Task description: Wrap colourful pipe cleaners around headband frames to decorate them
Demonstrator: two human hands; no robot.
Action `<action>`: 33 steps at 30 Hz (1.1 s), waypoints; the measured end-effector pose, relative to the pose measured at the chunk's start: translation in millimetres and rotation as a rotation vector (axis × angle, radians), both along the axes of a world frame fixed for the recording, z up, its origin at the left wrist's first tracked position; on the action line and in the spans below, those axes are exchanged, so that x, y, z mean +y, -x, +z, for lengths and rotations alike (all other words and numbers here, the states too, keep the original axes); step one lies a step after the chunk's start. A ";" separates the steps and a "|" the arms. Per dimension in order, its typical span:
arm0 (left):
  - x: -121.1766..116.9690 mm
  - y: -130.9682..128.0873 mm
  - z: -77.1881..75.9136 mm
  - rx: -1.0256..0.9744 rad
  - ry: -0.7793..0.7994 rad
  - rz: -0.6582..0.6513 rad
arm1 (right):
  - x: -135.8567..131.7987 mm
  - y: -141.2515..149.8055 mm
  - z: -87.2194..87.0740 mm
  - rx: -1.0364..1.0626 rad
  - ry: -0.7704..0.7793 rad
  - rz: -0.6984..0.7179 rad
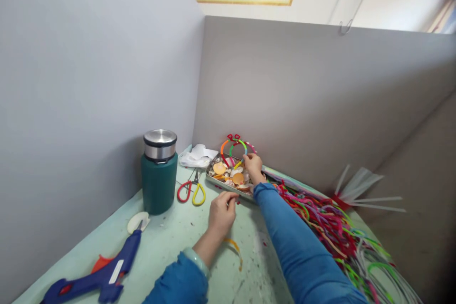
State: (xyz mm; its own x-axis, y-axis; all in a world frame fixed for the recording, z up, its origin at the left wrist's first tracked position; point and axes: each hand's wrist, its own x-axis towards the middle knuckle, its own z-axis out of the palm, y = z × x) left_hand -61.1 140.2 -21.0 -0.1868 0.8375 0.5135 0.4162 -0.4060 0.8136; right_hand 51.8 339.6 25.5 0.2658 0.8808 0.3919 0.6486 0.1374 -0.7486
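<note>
My right hand (253, 167) reaches over the far tray, its fingers pinched at the right side of a multicoloured hoop (223, 146). The hoop stands upright, and small red loops show at its top. Under it lies a shallow metal tray (213, 181) full of shells (238, 179). My left hand (223, 211) is in front of the tray, above the table, thumb and fingers closed together. Whatever may be between them is too small or hidden to make out. A curled yellow strip (235, 249) lies beside my left wrist.
At the left stand a green thermos (159, 183) and a blue glue gun (114, 270), its nozzle by a white shell (135, 222). Red-and-yellow-handled scissors (192, 192) lie near white paper (198, 156). Pipe cleaners (327, 228) heap at the right, by translucent sticks (361, 185). Grey partitions (302, 95) enclose the table.
</note>
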 end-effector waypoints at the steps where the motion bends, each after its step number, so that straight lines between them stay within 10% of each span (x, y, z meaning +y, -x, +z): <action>1: -0.2 -0.4 0.6 -0.001 0.004 0.000 | -0.1 0.1 0.5 -0.009 0.005 -0.003; 10: -2.1 -1.3 1.9 -0.086 0.058 -0.018 | -3.1 5.2 15.6 0.121 0.035 0.017; 21: 7.6 -0.3 -3.8 -0.129 0.112 0.008 | -45.3 31.4 50.1 0.622 -0.125 0.405; 27: 3.2 2.3 0.2 -0.065 0.067 0.018 | -57.9 46.6 36.1 0.120 -0.365 0.222; 33: 5.4 7.0 -0.9 -0.043 0.035 0.048 | -30.9 79.2 6.4 -0.194 -0.257 0.117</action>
